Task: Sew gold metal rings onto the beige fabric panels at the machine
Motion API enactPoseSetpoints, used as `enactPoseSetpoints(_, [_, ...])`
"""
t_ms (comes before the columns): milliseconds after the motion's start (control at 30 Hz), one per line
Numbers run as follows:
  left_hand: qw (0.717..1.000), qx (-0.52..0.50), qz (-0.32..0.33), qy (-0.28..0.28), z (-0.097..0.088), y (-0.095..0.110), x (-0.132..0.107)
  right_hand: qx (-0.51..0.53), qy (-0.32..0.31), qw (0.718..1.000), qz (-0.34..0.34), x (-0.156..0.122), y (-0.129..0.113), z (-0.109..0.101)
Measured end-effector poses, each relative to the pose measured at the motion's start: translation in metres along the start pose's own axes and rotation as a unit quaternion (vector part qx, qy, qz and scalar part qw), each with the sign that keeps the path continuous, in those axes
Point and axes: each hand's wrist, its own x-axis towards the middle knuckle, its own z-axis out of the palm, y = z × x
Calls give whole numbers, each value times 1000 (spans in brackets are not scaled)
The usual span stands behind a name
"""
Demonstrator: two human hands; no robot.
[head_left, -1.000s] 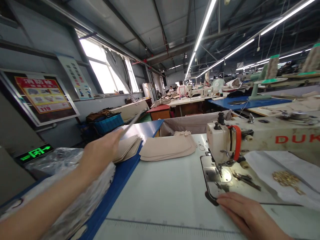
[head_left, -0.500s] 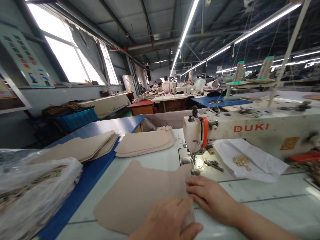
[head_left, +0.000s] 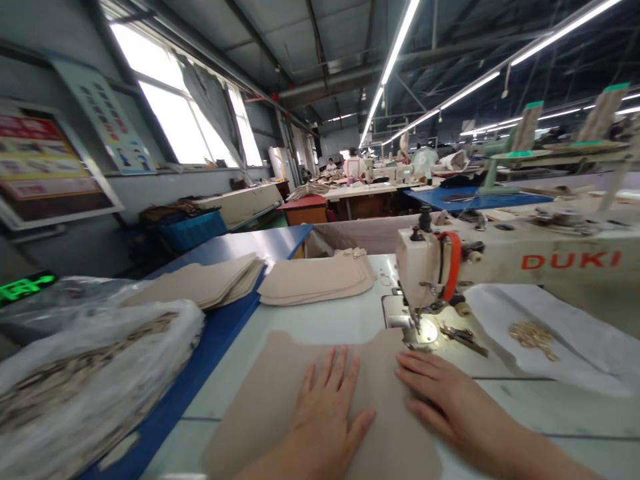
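A beige cut panel (head_left: 265,393) lies flat on the pale sewing table (head_left: 235,363), its notched far edge close to the machine's needle area. My left hand (head_left: 325,413) rests palm down in the middle of the panel, fingers spread. At the panel's right edge lies my right hand (head_left: 445,393), its fingers stretched out flat along the border. Just beyond the right fingertips is the sewing machine (head_left: 423,263), with a lit needle plate (head_left: 427,330). The panel's near edge runs out of view.
Stacked beige panels (head_left: 315,277) lie behind the panel, and another stack (head_left: 200,280) is on the blue table (head_left: 220,333). Plastic-wrapped pieces (head_left: 105,373) sit at left. Metal snips (head_left: 465,339) and gold-coloured hardware (head_left: 533,337) on white sheeting (head_left: 485,303) lie at right.
My left hand has moved forward onto the panel and spread its fingers. The panel has turned, its right edge now slanting out towards me. The view has swung left.
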Motion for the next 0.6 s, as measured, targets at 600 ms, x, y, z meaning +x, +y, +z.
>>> enactPoseSetpoints(600, [895,-76,-351,267,-156,-211,-109,-102,190,962,-167,-2,23,21])
